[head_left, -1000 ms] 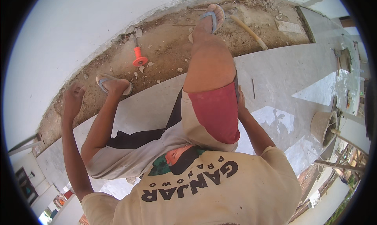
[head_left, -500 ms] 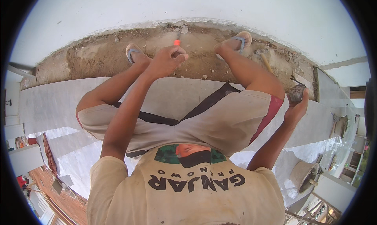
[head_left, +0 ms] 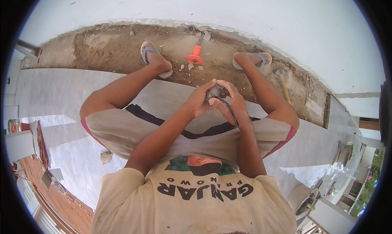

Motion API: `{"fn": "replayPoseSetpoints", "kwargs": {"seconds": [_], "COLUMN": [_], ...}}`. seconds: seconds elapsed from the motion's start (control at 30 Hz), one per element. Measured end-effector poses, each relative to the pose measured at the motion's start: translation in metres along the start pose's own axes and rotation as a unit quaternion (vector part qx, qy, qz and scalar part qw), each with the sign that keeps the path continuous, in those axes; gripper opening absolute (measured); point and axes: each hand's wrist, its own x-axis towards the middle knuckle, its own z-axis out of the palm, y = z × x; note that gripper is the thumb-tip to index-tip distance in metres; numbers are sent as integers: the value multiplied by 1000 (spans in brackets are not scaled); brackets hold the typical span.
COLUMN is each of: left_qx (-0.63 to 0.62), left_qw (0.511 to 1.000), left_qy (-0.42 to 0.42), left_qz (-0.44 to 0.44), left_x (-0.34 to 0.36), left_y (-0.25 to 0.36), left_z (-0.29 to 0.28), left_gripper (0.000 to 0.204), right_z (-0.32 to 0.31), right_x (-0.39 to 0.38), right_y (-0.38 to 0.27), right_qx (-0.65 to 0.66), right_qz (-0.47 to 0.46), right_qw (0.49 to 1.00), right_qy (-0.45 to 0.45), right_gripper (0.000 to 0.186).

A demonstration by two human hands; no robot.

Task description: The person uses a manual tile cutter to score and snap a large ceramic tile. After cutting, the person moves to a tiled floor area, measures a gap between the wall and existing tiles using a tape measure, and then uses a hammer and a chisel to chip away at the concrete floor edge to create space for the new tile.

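Your hands have come together since half a second ago: the left has left the orange tool by the trench, the right has swung in from far out at your side, and now both meet over your knees. Your left hand is curled shut around a small dark tool, and your right hand wraps it from the other side, fingers closed over the top, a dark cord trailing back from it toward your lap. What the tool is I can't tell; your fingers hide most of it. It looks like you're readying it in your grip, not cutting or chipping yet, so I'd say the next move calls for a firm two-handed hold and the cord kept clear of your legs. Left to right around you: your left sandal is planted in the dirt trench, the orange chisel lies between your feet with rubble chips near it, your right sandal sits at the trench edge, and a hammer rests further right. Your knees crowd the reach down to that trench.
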Motion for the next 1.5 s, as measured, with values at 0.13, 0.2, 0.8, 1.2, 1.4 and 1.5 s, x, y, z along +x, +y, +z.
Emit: {"fn": "replayPoseSetpoints", "kwargs": {"seconds": [0.13, 0.2, 0.8, 1.2, 1.4, 1.5], "left_qx": [59, 100, 377, 295, 336, 451], "left_qw": [988, 972, 875, 912, 895, 829], "left_qy": [140, 193, 251, 250, 279, 293], "left_qz": [29, 85, 172, 135, 94, 154], "left_x": [-9, -5, 18, 24, 18, 15], "left_y": [10, 15, 30, 23, 14, 11], "left_z": [-30, -29, -67, -84, -84, -77], "left_gripper": [31, 28, 50, 45, 47, 49], "right_z": [-4, -14, 69, 59, 64, 67], "right_x": [9, 20, 89, 101, 101, 102], "right_y": [11, 0, 73, 77, 75, 76], "right_qx": [27, 0, 109, 187, 171, 158], "right_qz": [45, 105, 255, 287, 256, 241], "right_qw": [993, 979, 961, 937, 946, 953], "right_qy": [-104, -177, -23, -65, -100, -96], "right_gripper": [49, 48, 31, 23, 28, 29]}}
